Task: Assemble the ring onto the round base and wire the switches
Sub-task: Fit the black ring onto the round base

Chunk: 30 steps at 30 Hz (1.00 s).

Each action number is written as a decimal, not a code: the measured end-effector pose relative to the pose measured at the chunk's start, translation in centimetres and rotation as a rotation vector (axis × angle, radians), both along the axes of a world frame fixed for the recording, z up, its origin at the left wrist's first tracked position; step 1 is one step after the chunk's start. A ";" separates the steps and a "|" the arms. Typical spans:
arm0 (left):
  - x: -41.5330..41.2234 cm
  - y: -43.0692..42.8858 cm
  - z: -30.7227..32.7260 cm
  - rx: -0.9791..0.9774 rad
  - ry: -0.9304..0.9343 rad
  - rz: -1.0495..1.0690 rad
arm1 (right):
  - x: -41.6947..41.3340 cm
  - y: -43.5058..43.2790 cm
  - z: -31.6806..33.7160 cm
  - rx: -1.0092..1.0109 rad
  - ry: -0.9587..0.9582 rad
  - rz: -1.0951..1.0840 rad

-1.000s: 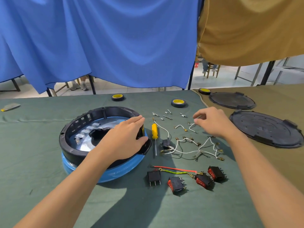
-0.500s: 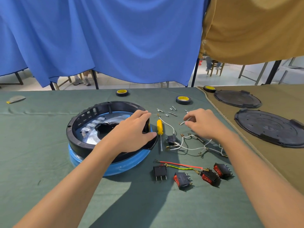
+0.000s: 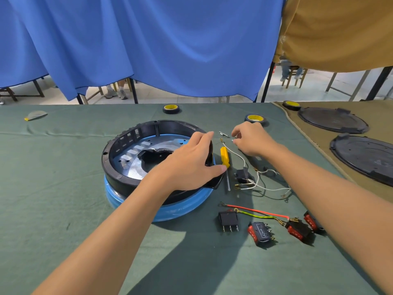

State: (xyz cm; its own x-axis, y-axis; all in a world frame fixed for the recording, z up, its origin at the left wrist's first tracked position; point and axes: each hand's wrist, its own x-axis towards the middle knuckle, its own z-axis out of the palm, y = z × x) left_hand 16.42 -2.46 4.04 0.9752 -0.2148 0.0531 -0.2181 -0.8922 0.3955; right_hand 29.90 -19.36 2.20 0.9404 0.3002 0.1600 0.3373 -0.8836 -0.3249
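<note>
The left hand [image 3: 191, 165] grips the ring [image 3: 116, 150] at its right rim, while the curled right hand [image 3: 253, 139], just right of the screws [image 3: 224, 134], perhaps pinches one.

The black ring [image 3: 109, 165], slotted along its far-left wall, sits atop the blue round base [image 3: 182, 207]. To their right, four rocker switches [image 3: 228, 220] lie in a row, one black and three red-faced. A red wire [image 3: 257, 210] and a yellow-green wire [image 3: 259, 217] run to one red switch.
</note>
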 end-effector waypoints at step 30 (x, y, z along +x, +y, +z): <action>0.4 0.0 0.1 -0.169 0.074 0.132 | -5.7 2.3 6.4 0.293 0.017 0.340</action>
